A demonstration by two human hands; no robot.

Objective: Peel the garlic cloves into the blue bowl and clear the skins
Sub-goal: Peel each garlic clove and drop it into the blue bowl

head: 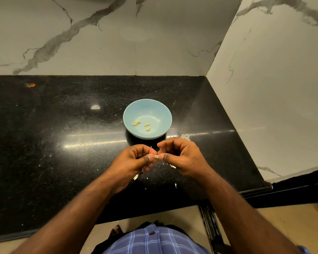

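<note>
1. Nearest the camera are the two forearms, which reach forward over the counter (44, 143) edge and meet in front of the body, above a checked shirt (154, 241) at the bottom of the view.
2. The left hand (136, 162) has its fingers (151, 158) curled, thumb tip pinching one end of a garlic clove (156, 156); the right hand (182, 156) mirrors it, thumb and forefinger pinching the other end.
3. The clove lies between the two thumb tips with its long axis running left to right, so both hands are equally near (only a small pale sliver of it shows, and whether skin is already lifting I cannot tell).
4. The relation that matters: the blue bowl (162, 110) sits straight ahead of the pinch, just beyond the knuckles, with its open mouth facing up. Once the clove is bare, I judge that a short forward reach by either hand would drop it in.
5. In the bowl lie a few peeled cloves (146, 125), near the bottom.
6. Outward again, skins (184, 136) lie on the counter beside the bowl's near right edge, and more scraps (135, 176) are scattered beneath and behind the hands; these remain to be cleared.
</note>
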